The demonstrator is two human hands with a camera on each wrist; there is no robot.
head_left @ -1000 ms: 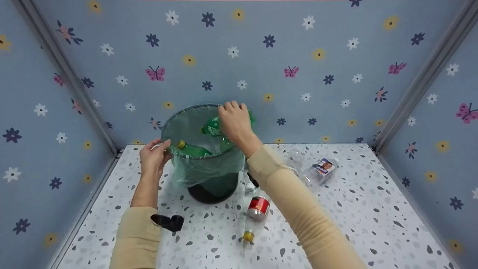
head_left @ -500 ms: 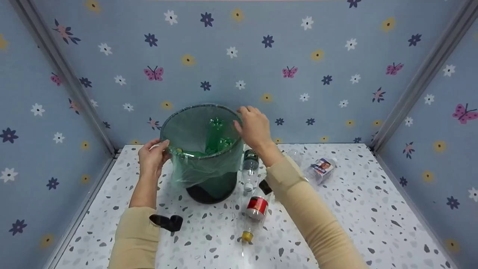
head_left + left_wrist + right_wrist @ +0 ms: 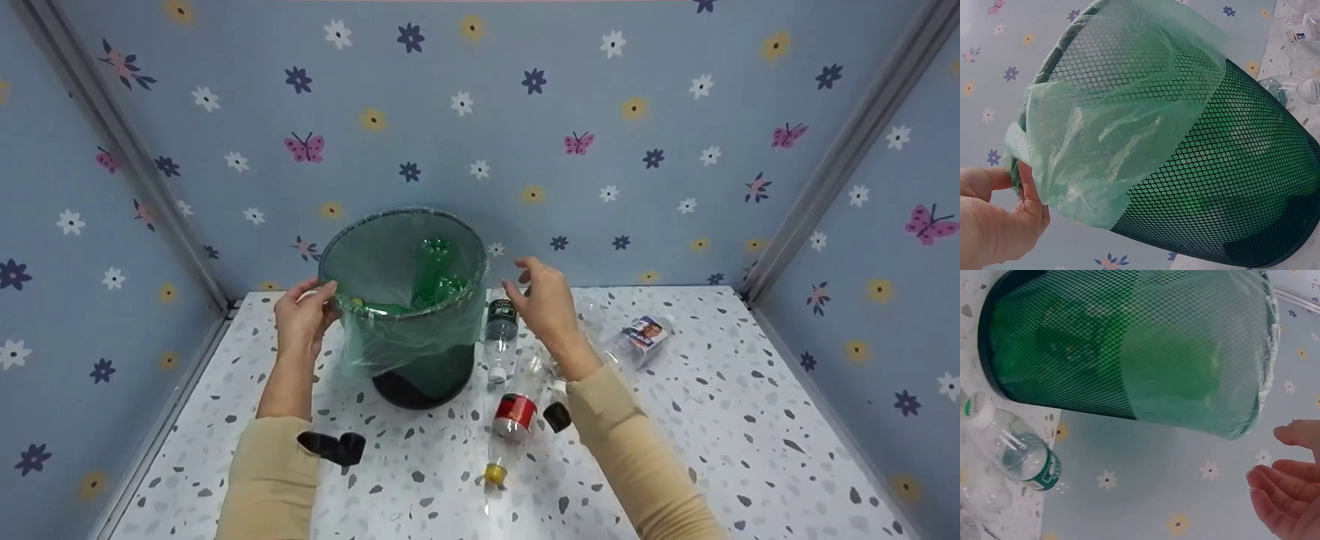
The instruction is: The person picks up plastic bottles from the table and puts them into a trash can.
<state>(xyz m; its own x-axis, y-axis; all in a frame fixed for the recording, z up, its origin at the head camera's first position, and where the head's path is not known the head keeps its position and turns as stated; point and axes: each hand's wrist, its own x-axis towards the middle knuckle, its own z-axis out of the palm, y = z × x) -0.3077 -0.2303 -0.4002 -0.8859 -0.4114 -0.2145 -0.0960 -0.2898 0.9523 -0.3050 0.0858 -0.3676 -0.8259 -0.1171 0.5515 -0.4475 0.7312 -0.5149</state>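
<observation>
1. Left grip [image 3: 301,319] is pinching the liner-wrapped rim [image 3: 416,211] between thumb and fingers, probably so that the mesh bin [image 3: 420,388] is staying steady.
2. Right grip [image 3: 547,306] is hovering released to the right of the bin, thumb and fingers parting and holding nothing, which is leaving it free.
3. The bin is standing on the speckled desk [image 3: 735,420], its mouth facing up, apparently so that both hands are reaching it easily.
4. A pale green plastic liner [image 3: 1106,129] is folding over the rim and hanging outside, the overlap presumably keeping it from slipping inward.
5. Green plastic bottles [image 3: 432,274] are resting inside, the liner and walls containing them.
6. A clear green-labelled bottle [image 3: 500,337] is lying just beside the bin; a red-labelled bottle [image 3: 516,412] is lying nearer the person, and a blue-and-white-labelled bottle [image 3: 645,339] is lying farther right, seemingly without deliberate order.
</observation>
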